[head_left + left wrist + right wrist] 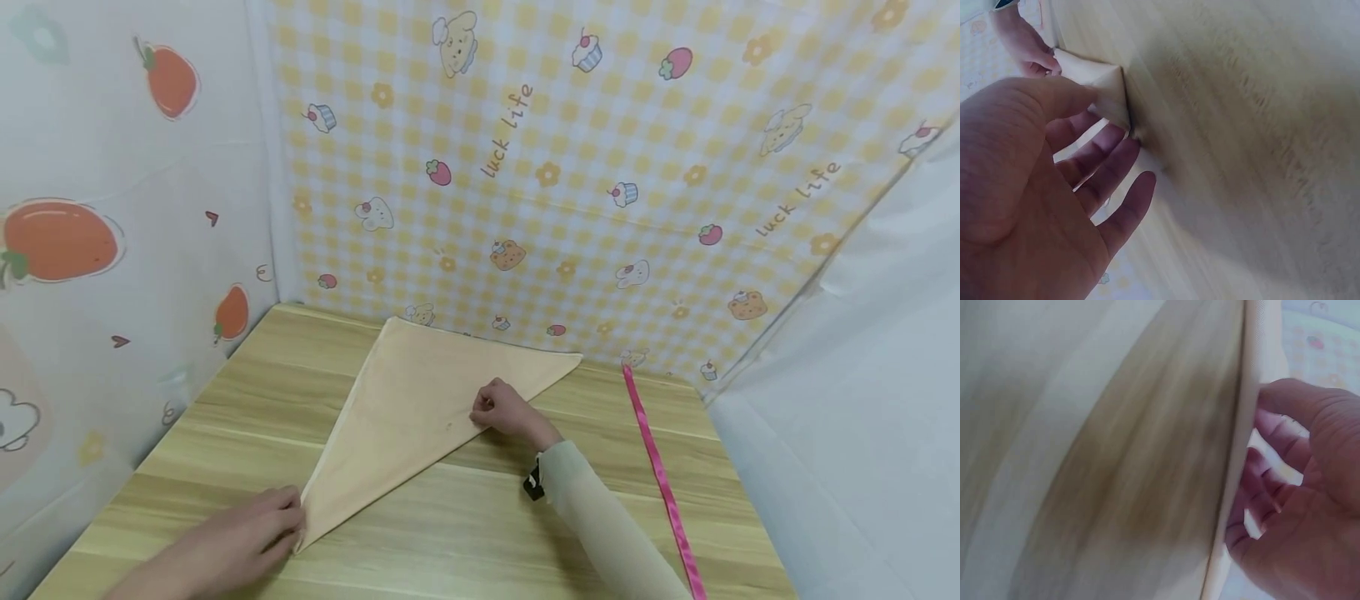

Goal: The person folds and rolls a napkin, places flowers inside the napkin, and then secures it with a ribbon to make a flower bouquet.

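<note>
A peach-coloured cloth (pixel 420 392) with a pale border lies folded into a triangle on the wooden table. At its near-left corner, my left hand (pixel 251 533) pinches the cloth between thumb and forefinger. In the left wrist view, that hand's other fingers (pixel 1124 215) spread loosely beside the cloth's tip (pixel 1110 94). My right hand (pixel 510 412) pinches the folded long edge near its middle. The right wrist view shows this edge (pixel 1244 412) running past the thumb, with the remaining fingers curled over the cloth.
A pink ribbon (pixel 660 475) lies lengthwise along the right side of the wooden table (pixel 450 533). Behind stands a yellow checked curtain (pixel 525 208); white cloth walls flank both sides. A black band (pixel 533 483) sits at the right wrist.
</note>
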The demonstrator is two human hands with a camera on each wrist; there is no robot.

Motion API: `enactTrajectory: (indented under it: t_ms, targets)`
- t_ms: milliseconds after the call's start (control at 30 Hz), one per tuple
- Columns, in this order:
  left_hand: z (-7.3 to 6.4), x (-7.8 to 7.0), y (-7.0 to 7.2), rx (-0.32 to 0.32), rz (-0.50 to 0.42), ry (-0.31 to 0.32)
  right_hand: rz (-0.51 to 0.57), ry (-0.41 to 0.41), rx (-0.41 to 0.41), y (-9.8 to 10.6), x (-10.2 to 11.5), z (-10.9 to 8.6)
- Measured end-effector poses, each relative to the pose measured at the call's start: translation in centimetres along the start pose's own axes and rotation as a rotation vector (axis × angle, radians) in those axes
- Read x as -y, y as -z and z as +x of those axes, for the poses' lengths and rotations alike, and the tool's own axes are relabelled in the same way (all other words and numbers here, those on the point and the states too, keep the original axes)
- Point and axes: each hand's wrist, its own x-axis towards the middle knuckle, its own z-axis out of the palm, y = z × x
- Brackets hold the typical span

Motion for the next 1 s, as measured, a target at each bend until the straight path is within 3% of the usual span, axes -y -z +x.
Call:
enactTrajectory:
  t_ms: [133,300,433,533,833,1000]
  targets:
    - [0.2,-0.1,-0.3,-0.056,0.029,-0.031,0.002,0.018,0.056,-0.2,1.9,-0.4]
    - [0.7,0.0,0.0,-0.005,0.004,0.017,0.019,0.11,0.138,-1.9,8.2,-0.8]
    - [1.3,0.1,-0.1,0.008,0.034,0.045,0.005,0.229,0.201,-4.4,13.2,-1.3]
    - [1.5,0.2,-0.2,0.031,0.026,0.065,-0.036,0.28,0.247,-6.7,15.9,-1.7]
    - [1.1,0.8,-0.3,0.029,-0.08,0.001,-0.061,0.232,0.31,-11.6,19.3,-2.3]
    - [0.9,0.8,-0.1,0.082,-0.157,0.056,-0.046,0.237,0.312,-12.8,19.8,-2.4]
